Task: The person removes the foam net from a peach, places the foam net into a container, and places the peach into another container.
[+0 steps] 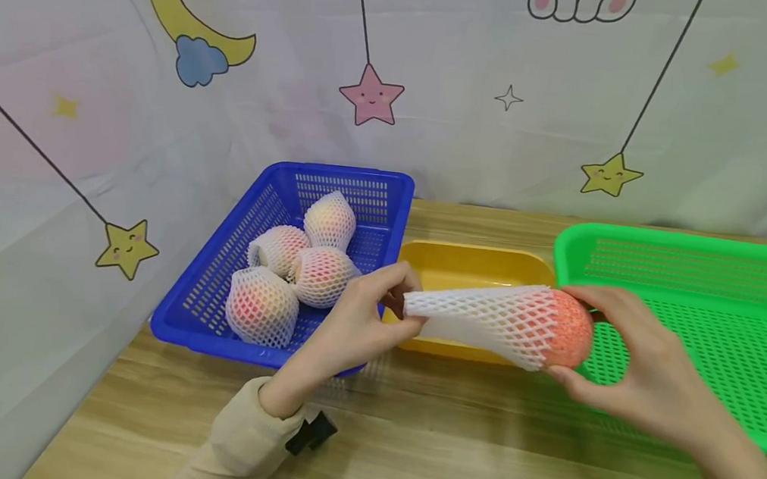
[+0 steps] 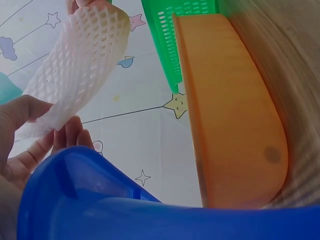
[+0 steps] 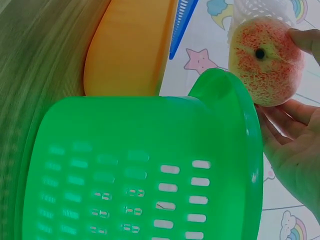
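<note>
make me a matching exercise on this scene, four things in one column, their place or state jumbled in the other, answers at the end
1. blue basket
2. yellow container
3. white foam net
4. reddish fruit

A. on the table, between two baskets
B. gripped by the right hand
C. holding four net-wrapped fruits
D. narrow end pinched by the left hand

Pairs: 1-C, 2-A, 3-D, 4-B

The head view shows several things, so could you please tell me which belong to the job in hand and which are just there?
In the job:
fruit, held by the right hand
foam net, pinched by the left hand
probably the netted fruits, blue basket, yellow tub and green basket

Just there:
patterned backdrop
table, merely support
</note>
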`<action>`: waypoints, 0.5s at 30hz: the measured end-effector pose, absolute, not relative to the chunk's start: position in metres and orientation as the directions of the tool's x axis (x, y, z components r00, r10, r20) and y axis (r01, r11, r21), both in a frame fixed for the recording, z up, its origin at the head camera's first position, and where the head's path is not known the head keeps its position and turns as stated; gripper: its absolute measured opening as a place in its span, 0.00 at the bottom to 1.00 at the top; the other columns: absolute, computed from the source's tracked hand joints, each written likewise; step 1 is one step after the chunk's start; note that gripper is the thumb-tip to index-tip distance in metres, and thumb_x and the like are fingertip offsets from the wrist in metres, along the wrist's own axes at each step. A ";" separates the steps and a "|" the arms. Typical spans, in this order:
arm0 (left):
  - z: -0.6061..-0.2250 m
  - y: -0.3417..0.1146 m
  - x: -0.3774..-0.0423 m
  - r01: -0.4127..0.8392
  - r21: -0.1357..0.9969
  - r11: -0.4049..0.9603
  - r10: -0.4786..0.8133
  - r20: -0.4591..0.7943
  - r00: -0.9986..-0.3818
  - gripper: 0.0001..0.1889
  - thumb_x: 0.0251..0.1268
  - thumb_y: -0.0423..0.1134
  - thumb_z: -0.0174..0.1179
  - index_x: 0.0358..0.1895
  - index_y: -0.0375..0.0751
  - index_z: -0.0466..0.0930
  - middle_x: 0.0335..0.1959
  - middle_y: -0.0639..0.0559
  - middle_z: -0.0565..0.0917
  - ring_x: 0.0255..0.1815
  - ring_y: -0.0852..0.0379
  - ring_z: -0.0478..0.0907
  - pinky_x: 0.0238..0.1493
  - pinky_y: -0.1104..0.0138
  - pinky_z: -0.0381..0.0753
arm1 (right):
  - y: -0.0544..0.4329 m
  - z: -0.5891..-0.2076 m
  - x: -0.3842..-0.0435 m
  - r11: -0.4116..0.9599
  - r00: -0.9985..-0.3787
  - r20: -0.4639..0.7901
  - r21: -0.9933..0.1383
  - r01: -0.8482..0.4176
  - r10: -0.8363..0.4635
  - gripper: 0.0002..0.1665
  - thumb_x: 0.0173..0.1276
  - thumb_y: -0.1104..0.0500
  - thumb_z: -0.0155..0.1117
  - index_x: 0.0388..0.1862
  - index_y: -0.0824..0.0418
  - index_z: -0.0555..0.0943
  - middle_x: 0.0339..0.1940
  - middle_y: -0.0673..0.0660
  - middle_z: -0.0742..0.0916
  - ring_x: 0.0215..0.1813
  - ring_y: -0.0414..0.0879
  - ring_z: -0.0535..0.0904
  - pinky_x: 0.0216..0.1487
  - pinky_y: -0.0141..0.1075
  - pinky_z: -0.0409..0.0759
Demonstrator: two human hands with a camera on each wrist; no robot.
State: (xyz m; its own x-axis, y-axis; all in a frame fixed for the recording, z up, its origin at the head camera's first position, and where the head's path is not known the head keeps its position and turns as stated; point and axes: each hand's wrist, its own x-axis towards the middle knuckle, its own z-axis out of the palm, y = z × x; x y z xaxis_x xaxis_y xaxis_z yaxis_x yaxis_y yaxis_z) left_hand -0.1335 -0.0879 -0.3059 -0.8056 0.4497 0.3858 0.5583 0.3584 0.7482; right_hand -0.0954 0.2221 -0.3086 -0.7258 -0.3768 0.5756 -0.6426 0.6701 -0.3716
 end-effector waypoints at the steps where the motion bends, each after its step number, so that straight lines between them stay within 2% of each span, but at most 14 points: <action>1: -0.306 -0.088 -0.134 0.561 0.748 0.356 0.450 0.389 -0.804 0.09 0.53 0.29 0.63 0.33 0.43 0.73 0.32 0.52 0.80 0.30 0.62 0.76 0.36 0.59 0.83 | 0.223 -0.308 -0.095 0.672 -0.724 0.578 -0.366 -0.643 -0.378 0.53 0.29 0.60 0.84 0.62 0.55 0.75 0.53 0.48 0.80 0.56 0.27 0.68 0.55 0.13 0.62; 7: -0.303 -0.089 -0.133 0.573 0.741 0.349 0.441 0.410 -0.798 0.10 0.51 0.28 0.63 0.33 0.43 0.72 0.30 0.52 0.79 0.30 0.62 0.76 0.35 0.65 0.81 | 0.229 -0.307 -0.095 0.699 -0.721 0.566 -0.320 -0.639 -0.400 0.53 0.30 0.58 0.83 0.62 0.55 0.74 0.54 0.49 0.80 0.58 0.31 0.67 0.57 0.12 0.60; 9: -0.303 -0.090 -0.133 0.579 0.737 0.348 0.440 0.417 -0.795 0.10 0.51 0.28 0.62 0.33 0.43 0.72 0.30 0.52 0.79 0.30 0.62 0.75 0.34 0.67 0.81 | 0.232 -0.306 -0.096 0.706 -0.716 0.563 -0.299 -0.642 -0.412 0.50 0.35 0.53 0.82 0.62 0.55 0.75 0.54 0.49 0.80 0.58 0.32 0.68 0.56 0.12 0.60; 11: -0.302 -0.090 -0.133 0.582 0.736 0.346 0.440 0.421 -0.793 0.09 0.50 0.28 0.62 0.32 0.43 0.72 0.30 0.52 0.79 0.30 0.62 0.75 0.34 0.68 0.80 | 0.235 -0.306 -0.095 0.720 -0.713 0.562 -0.271 -0.639 -0.421 0.49 0.36 0.51 0.82 0.62 0.55 0.75 0.54 0.49 0.80 0.57 0.34 0.68 0.55 0.13 0.61; 15: -0.305 -0.090 -0.134 0.592 0.732 0.336 0.440 0.433 -0.786 0.09 0.50 0.28 0.61 0.31 0.43 0.72 0.30 0.52 0.78 0.29 0.62 0.75 0.33 0.70 0.79 | 0.238 -0.307 -0.092 0.754 -0.731 0.539 -0.243 -0.610 -0.418 0.50 0.34 0.52 0.82 0.62 0.55 0.75 0.54 0.49 0.80 0.56 0.35 0.69 0.52 0.13 0.63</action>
